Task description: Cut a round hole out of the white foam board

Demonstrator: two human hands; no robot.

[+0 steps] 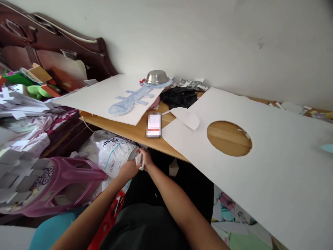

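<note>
One dark shirt (pixel 140 225): nearest, between the two bare forearms.
Left hand (pixel 130 168): nearly closed, fingers curled, grasping the white scrap (pixel 138 159) from its left side.
Right hand (pixel 146 159): nearly closed too, bent round the same scrap from the right; the hands meet.
White scrap: between the hands, above the lap, short of the table edge; a flat bit and a narrow strip, whether joined I cannot tell.
Pink stool (pixel 63 173): to the left, white paper shapes heaped at it.
White bag (pixel 110 156): lettered, just beyond the left hand.
Table (pixel 125 131): wooden, beyond the hands.
Phone (pixel 154 125): near the table's front edge, its face blurred.
Holed board (pixel 273 173): white, at right, wood showing through an oval.
Half disc (pixel 186 118): over that board's left corner.
Blue cutout (pixel 134 98): on the left board (pixel 91 99).
Black bag (pixel 179 97): farther back.
Bowl (pixel 157 76): metal, upside down on the cutout's far end.
Wall (pixel 208 41): behind everything.
</note>
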